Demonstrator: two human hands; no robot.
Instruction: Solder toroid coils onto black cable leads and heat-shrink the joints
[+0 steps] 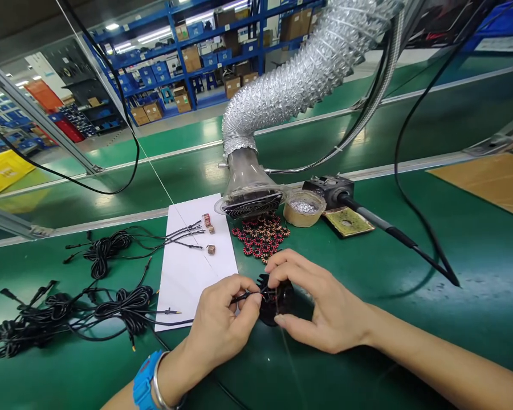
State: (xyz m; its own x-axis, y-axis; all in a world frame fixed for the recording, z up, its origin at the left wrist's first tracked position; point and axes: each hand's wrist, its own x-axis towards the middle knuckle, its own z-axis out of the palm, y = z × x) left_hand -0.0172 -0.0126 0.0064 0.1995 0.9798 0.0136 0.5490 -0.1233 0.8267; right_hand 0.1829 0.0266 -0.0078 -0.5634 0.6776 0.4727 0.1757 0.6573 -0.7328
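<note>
My left hand (222, 324) is closed in a pinch on the end of a thin black cable (243, 296), near the front of the green bench. My right hand (314, 304) curls over a round black holder (277, 302), its fingertips pressed on a small red and copper coil at the holder's top. The cable end meets the coil between my two hands. A blue watch and a metal bangle sit on my left wrist.
A pile of red-copper coils (261, 234) lies just beyond my hands. A white sheet (188, 273) carries wired coils; black cable bundles (68, 313) lie left. A fume hood on a foil duct (252, 193), a tape roll (304, 207), and a soldering iron (393, 230) stand behind.
</note>
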